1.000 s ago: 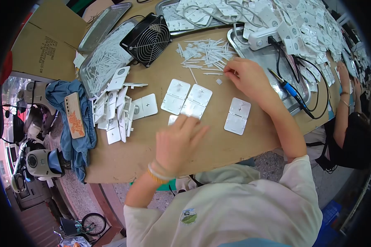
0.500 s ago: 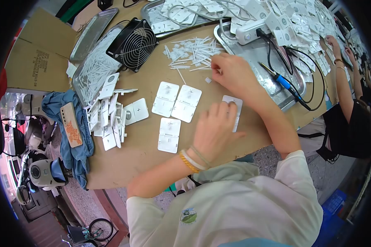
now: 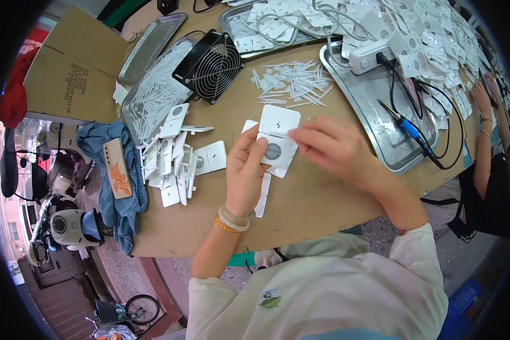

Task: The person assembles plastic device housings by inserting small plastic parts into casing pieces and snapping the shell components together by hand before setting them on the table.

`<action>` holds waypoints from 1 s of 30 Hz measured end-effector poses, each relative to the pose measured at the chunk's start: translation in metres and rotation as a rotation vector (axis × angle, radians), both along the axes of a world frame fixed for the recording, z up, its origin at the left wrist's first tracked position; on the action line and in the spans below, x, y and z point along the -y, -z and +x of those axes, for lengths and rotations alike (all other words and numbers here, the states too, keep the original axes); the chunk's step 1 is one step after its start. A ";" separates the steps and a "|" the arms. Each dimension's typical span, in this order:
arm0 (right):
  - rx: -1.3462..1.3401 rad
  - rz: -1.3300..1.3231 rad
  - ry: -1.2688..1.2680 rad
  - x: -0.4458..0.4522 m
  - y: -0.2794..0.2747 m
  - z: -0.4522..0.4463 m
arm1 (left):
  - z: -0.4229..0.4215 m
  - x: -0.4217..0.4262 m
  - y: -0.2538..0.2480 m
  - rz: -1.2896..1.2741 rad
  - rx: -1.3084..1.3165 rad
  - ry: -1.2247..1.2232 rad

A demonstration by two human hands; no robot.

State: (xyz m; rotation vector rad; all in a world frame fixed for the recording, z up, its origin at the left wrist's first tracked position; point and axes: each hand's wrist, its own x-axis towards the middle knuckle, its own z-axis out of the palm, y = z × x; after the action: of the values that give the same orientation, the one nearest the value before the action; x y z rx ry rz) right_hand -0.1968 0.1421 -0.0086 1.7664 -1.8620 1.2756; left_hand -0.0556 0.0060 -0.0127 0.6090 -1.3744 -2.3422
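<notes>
My left hand [image 3: 245,170] holds a white two-panel card [image 3: 280,120] upright between thumb and fingers; the card shows a lightning mark on top and a grey disc below. Close at the card's right edge is my right hand [image 3: 331,144], its thumb and fingertips pinched together; anything between them is too small to make out. Other white cards [image 3: 262,198] lie on the table beneath, partly hidden by the held card and my left hand. Beyond my hands is a loose pile of thin white strips [image 3: 297,82].
A stack of white cards [image 3: 173,164] and a black fan [image 3: 212,67] are at the left. On the right, a metal tray [image 3: 374,107] bears a soldering iron [image 3: 407,126] and a power strip [image 3: 368,55]. A co-worker's hands [image 3: 483,99] show at far right.
My left hand has picked up the card from the right and brought it back left, turned to its marked side. My right hand has moved from the strips towards the card.
</notes>
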 end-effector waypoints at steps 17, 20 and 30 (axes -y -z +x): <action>-0.353 -0.054 -0.026 0.005 -0.005 0.011 | 0.012 -0.009 0.000 -0.168 -0.100 -0.027; 0.175 -0.066 0.038 0.010 -0.008 0.023 | 0.011 -0.010 0.000 -0.041 -0.157 -0.087; 1.251 0.084 -0.220 0.014 0.012 0.024 | 0.010 -0.007 0.004 -0.191 -0.053 -0.136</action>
State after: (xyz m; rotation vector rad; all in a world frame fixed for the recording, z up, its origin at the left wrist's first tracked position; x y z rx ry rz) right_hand -0.1729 0.1279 -0.0204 1.2368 -2.2417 2.8407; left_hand -0.0458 0.0131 -0.0165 0.5607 -1.4628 -2.0772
